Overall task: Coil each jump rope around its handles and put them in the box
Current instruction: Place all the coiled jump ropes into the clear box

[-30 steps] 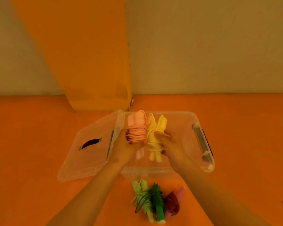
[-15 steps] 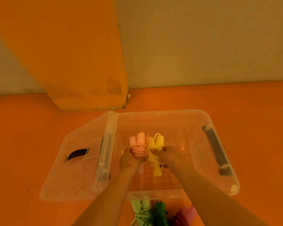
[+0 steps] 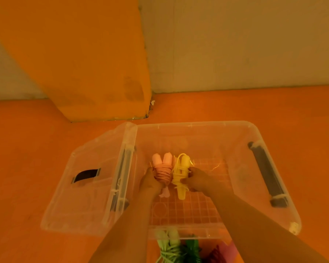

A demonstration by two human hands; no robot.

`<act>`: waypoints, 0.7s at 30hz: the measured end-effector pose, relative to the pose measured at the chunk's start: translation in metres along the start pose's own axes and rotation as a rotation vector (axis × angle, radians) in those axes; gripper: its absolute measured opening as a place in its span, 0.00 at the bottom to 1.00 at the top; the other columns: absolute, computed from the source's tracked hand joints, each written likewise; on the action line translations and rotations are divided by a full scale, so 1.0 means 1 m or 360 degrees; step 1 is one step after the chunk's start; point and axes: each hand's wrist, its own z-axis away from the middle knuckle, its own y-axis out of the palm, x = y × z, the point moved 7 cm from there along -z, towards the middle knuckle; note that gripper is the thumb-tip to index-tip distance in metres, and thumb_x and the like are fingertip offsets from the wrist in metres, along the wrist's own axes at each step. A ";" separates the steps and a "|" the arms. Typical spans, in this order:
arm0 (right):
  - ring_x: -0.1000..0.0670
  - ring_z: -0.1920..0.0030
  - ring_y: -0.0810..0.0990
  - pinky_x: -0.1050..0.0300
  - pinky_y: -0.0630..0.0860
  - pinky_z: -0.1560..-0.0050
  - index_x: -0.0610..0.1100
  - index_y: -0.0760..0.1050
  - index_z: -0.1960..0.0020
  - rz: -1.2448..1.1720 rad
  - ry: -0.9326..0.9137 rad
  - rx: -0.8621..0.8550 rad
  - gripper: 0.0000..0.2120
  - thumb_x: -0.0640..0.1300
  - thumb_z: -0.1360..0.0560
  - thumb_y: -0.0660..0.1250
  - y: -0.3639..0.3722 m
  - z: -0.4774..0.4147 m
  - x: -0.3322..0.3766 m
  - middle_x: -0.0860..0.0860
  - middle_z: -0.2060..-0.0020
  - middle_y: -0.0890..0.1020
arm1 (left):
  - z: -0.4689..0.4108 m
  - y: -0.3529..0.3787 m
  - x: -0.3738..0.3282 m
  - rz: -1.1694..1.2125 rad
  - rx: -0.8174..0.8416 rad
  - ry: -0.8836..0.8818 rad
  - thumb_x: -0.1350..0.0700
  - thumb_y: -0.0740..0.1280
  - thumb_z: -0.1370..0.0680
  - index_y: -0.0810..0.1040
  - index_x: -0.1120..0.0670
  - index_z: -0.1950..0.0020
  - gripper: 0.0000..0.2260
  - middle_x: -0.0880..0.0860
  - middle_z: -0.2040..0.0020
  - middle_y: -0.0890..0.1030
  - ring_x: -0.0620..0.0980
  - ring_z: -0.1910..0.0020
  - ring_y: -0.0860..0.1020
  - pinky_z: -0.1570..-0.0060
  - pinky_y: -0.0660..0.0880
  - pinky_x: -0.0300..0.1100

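A clear plastic box (image 3: 235, 133) stands open on the orange floor. Inside it, low over the gridded bottom, my left hand (image 3: 149, 184) grips a coiled pink jump rope (image 3: 162, 170) and my right hand (image 3: 199, 180) grips a coiled yellow jump rope (image 3: 181, 173). The two bundles sit side by side, handles pointing away from me. Whether they touch the bottom I cannot tell. Three more coiled ropes lie on the floor in front of the box: a light green rope (image 3: 169, 247), a dark green rope (image 3: 193, 249) and a dark red and pink rope (image 3: 222, 252).
The box's clear lid (image 3: 80, 196) lies to the left, leaning against the box, with a dark handle slot. Grey latches sit on the box's left and right ends. An orange pillar (image 3: 95, 73) and a pale wall stand behind.
Both hands have gone down into the box with the pink and yellow ropes. The view has moved closer over the box, and the ropes on the floor slid toward the bottom edge.
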 end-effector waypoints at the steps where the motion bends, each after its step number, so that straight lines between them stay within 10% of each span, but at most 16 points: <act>1: 0.43 0.42 0.77 0.50 0.76 0.44 0.42 0.65 0.29 0.0074 -0.0032 0.0009 0.25 0.38 0.25 0.68 0.001 0.000 0.002 0.43 0.37 0.76 | -0.004 0.001 0.004 -0.0035 0.0008 0.0001 0.56 0.74 0.29 0.61 0.49 0.25 0.36 0.55 0.36 0.77 0.58 0.41 0.77 0.45 0.78 0.56; 5: 0.43 0.38 0.76 0.53 0.74 0.45 0.47 0.58 0.25 0.0388 -0.0161 -0.0079 0.33 0.43 0.25 0.69 -0.005 -0.001 0.006 0.44 0.33 0.73 | -0.032 0.009 0.022 -0.0124 -0.0021 0.0138 0.50 0.78 0.37 0.56 0.47 0.23 0.48 0.51 0.31 0.72 0.54 0.35 0.73 0.39 0.74 0.58; 9: 0.41 0.33 0.71 0.53 0.71 0.41 0.47 0.47 0.22 0.0520 -0.0122 -0.0156 0.41 0.45 0.25 0.70 -0.014 0.001 0.006 0.43 0.28 0.67 | 0.006 -0.003 -0.018 -0.0141 -0.0100 0.0212 0.53 0.74 0.28 0.62 0.51 0.27 0.33 0.49 0.36 0.73 0.54 0.36 0.73 0.35 0.71 0.54; 18: 0.40 0.37 0.75 0.51 0.74 0.45 0.49 0.53 0.23 0.0565 -0.0343 -0.0262 0.42 0.40 0.29 0.73 -0.025 0.047 0.028 0.42 0.32 0.72 | 0.054 -0.008 -0.050 -0.0328 -0.0256 0.0426 0.52 0.66 0.21 0.61 0.53 0.24 0.27 0.56 0.31 0.72 0.51 0.46 0.76 0.75 0.70 0.27; 21: 0.41 0.38 0.74 0.55 0.72 0.46 0.48 0.59 0.25 0.0500 -0.0532 -0.0345 0.36 0.39 0.29 0.72 -0.026 0.087 0.046 0.41 0.35 0.74 | 0.096 -0.017 -0.059 -0.0092 -0.0377 0.0565 0.60 0.70 0.23 0.64 0.54 0.25 0.28 0.53 0.34 0.74 0.51 0.42 0.76 0.60 0.71 0.29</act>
